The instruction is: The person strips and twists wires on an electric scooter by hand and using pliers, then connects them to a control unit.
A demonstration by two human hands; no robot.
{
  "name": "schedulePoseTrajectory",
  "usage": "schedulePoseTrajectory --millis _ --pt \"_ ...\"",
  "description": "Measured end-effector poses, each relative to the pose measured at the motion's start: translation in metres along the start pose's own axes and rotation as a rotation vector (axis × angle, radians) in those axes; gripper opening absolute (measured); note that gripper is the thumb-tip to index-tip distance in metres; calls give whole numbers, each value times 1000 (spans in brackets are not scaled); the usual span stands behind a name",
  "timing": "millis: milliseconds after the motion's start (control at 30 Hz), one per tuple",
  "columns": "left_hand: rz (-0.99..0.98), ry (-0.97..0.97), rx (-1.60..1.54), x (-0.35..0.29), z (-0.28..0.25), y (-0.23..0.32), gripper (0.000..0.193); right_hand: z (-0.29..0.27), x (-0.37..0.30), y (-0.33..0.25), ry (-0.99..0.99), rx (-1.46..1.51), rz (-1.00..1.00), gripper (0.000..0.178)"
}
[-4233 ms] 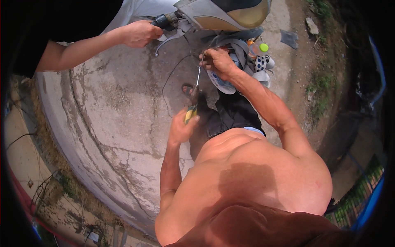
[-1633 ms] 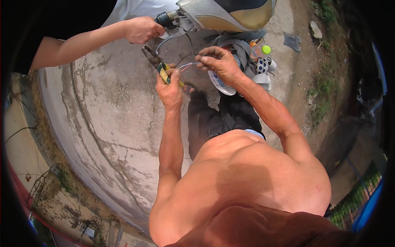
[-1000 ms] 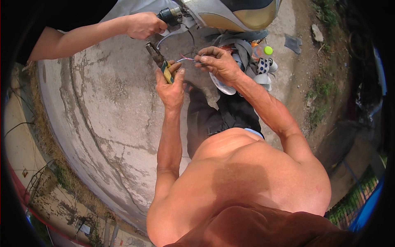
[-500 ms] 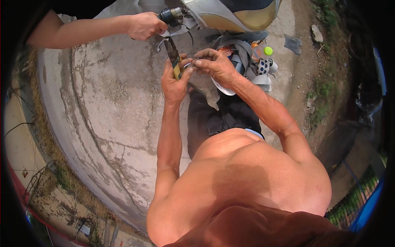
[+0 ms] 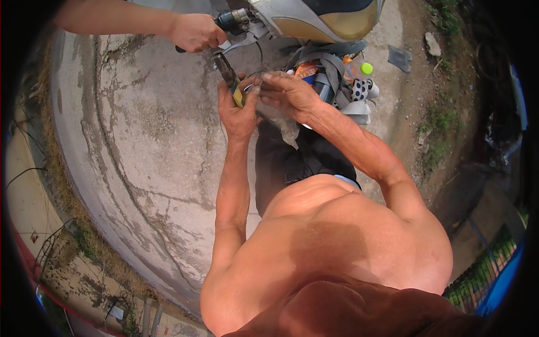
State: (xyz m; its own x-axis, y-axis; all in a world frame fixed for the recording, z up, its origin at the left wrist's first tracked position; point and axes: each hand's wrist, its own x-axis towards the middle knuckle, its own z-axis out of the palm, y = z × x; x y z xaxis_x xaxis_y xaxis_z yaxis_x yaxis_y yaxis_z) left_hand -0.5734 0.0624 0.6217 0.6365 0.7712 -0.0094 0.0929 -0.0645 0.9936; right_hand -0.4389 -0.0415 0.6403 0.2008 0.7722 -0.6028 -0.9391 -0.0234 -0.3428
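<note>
Plainly, our left hand (image 5: pixel 238 119) is closed round the yellow-handled pliers (image 5: pixel 227 72) near 12 o'clock, their tip toward 11; our right hand (image 5: pixel 295 96) meets it by a thin wire (image 5: pixel 251 86), its pinch too hidden to tell; a silver brake lever (image 5: pixel 241 42) stands just beyond; another person's hand (image 5: pixel 196 33) grips the handlebar (image 5: pixel 227 21) at 11; a gray strap (image 5: pixel 335 70) and green-capped bottle (image 5: pixel 352 71) lie at 1.

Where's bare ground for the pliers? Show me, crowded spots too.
Bare concrete lies between the left hand and the dry grass. Beyond the right hand it's crowded: grey straps, bottle, spotted cup. Another person's hand and the handlebar crowd the top.
</note>
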Motion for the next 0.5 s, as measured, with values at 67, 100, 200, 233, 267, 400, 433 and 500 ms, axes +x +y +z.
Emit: schedulePoseTrajectory --millis 67,100,200,233,267,400,433,500 --pt "66 25 18 2 4 6 42 0 -1 0 29 10 10 18" --pt "67 24 16 1 5 7 42 -1 -2 0 56 20 21 18" --pt "-84 28 -50 3 4 10 29 -3 -1 0 47 58 27 18" --pt "-42 -13 8 4 1 10 25 -3 1 -1 47 59 26 18" --pt "0 -55 66 4 0 11 21 -4 3 -1 28 66 21 18" --pt "99 5 181 5 7 18 30 0 6 1 54 54 20 20" --pt "152 47 260 6 8 16 30 2 5 1 53 54 17 20" --pt "208 87 337 6 8 11 30 6 4 0 41 106 17 21"
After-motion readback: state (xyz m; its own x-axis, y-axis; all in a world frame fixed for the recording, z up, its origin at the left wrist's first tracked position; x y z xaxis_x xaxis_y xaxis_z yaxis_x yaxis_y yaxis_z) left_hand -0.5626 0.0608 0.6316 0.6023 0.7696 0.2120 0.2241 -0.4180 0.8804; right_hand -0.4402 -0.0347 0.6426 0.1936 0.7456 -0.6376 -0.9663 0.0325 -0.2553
